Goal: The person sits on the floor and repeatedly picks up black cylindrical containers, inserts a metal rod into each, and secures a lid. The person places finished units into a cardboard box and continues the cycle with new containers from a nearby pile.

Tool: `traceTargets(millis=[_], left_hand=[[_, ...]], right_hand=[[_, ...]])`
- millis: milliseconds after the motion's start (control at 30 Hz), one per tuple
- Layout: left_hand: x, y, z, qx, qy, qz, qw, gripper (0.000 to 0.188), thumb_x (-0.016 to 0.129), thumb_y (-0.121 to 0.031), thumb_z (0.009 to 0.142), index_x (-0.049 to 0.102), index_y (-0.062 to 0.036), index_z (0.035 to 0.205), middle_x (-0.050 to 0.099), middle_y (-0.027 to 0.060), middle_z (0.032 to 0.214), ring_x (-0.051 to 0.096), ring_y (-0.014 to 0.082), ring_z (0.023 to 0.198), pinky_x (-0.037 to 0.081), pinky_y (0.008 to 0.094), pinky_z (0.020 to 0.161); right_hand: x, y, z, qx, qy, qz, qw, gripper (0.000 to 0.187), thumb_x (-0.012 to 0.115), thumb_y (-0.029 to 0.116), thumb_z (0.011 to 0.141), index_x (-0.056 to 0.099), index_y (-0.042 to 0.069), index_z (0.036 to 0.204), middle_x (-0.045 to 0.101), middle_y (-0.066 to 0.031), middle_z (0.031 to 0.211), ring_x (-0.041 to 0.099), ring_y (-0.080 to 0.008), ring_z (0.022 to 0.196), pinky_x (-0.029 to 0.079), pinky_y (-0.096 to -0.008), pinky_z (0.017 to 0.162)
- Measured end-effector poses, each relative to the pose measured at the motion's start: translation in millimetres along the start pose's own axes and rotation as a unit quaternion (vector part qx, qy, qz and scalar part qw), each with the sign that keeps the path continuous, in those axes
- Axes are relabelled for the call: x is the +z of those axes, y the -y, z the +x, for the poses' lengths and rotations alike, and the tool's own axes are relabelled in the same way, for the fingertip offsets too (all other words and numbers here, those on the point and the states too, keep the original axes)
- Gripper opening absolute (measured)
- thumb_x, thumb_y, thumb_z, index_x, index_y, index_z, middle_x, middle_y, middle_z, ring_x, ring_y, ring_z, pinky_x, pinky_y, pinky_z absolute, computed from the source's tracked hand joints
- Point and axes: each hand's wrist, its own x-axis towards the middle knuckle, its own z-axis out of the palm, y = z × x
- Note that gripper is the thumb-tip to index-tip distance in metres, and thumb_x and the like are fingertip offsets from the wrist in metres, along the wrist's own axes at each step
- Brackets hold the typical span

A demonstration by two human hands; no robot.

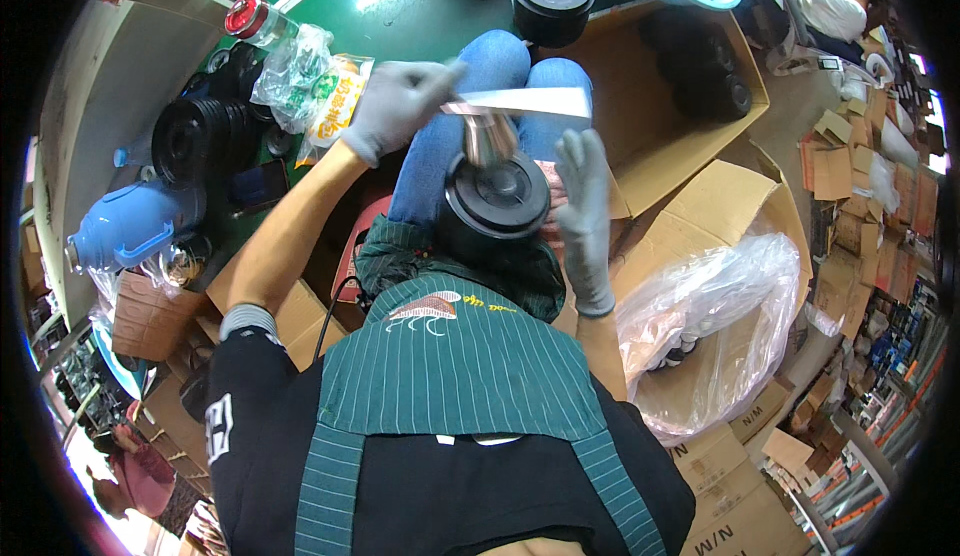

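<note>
My left hand (405, 106), in a grey glove, is closed at the left end of a flat white strip (530, 103) that reaches out to the right. Just under the strip is a shiny metal piece (488, 138), cup-like in shape; whether the hand also bears on it is hidden. Below it a black round lidded container (497, 196) rests in my lap, between my thighs. My right hand (583, 206), also gloved in grey, is raised beside the container with fingers stretched out and nothing in them.
Another black round container (552, 1) stands on the green surface ahead. A cardboard box (625, 61) with black round parts and a plastic-lined box (720, 356) are at my right. On the left are a red-lidded jar (262, 22), black discs (190, 141) and a blue jug (135, 224).
</note>
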Motion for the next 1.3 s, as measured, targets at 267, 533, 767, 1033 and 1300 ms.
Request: traceTargets(millis=[267, 533, 767, 1033, 1300], left_hand=[[2.0, 100.8, 24.0, -0.366, -0.162, 0.140, 0.906, 0.065, 0.063, -0.066, 0.098, 0.073, -0.0079, 0.128, 0.079, 0.0241, 0.105, 0.076, 0.0446, 0.103, 0.057, 0.0520, 0.091], [-23.5, 88.5, 1.3, -0.155, -0.160, 0.166, 0.961, 0.078, 0.076, -0.053, 0.091, 0.059, -0.0050, 0.150, 0.062, 0.0344, 0.143, 0.062, 0.0475, 0.134, 0.050, 0.0546, 0.112], [-42.5, 0.4, -63.0, 0.112, -0.164, 0.001, 0.980, 0.088, 0.089, -0.037, 0.087, 0.050, -0.0058, 0.159, 0.047, 0.0263, 0.163, 0.052, 0.0453, 0.145, 0.041, 0.0557, 0.122], [-146.7, 8.9, 69.8, -0.029, -0.313, 0.142, 0.939, 0.061, 0.093, -0.001, 0.069, 0.070, -0.0061, 0.126, 0.065, 0.0188, 0.138, 0.063, 0.0408, 0.128, 0.051, 0.0493, 0.108], [-180.5, 115.1, 156.0, -0.213, -0.210, 0.335, 0.894, 0.066, 0.093, -0.021, 0.076, 0.069, -0.0128, 0.136, 0.056, 0.0276, 0.149, 0.057, 0.0465, 0.137, 0.047, 0.0491, 0.116]], right_hand=[[4.4, 2.5, 2.2, -0.050, 0.092, -0.394, 0.913, 0.104, 0.099, 0.040, 0.069, 0.055, 0.007, 0.157, 0.043, -0.0286, 0.168, 0.046, -0.0428, 0.154, 0.041, -0.0493, 0.124], [7.3, 60.2, 16.8, -0.163, -0.035, -0.283, 0.944, 0.104, 0.104, 0.041, 0.062, 0.064, 0.000, 0.149, 0.052, -0.0248, 0.163, 0.054, -0.0391, 0.148, 0.044, -0.0499, 0.123], [19.8, 44.1, 132.3, -0.009, -0.006, 0.175, 0.985, 0.083, 0.059, 0.064, 0.108, 0.051, -0.005, 0.154, 0.065, -0.0093, 0.143, 0.062, -0.0189, 0.128, 0.049, -0.0368, 0.113], [58.4, 20.9, 197.2, 0.115, 0.147, 0.238, 0.953, 0.074, 0.035, 0.057, 0.117, 0.031, 0.008, 0.172, 0.052, -0.0160, 0.164, 0.052, -0.0305, 0.150, 0.039, -0.0468, 0.125], [24.3, -40.2, 141.1, 0.206, 0.112, 0.304, 0.923, 0.062, 0.036, 0.039, 0.119, 0.042, -0.004, 0.162, 0.060, -0.0269, 0.152, 0.061, -0.0386, 0.140, 0.044, -0.0514, 0.124]])
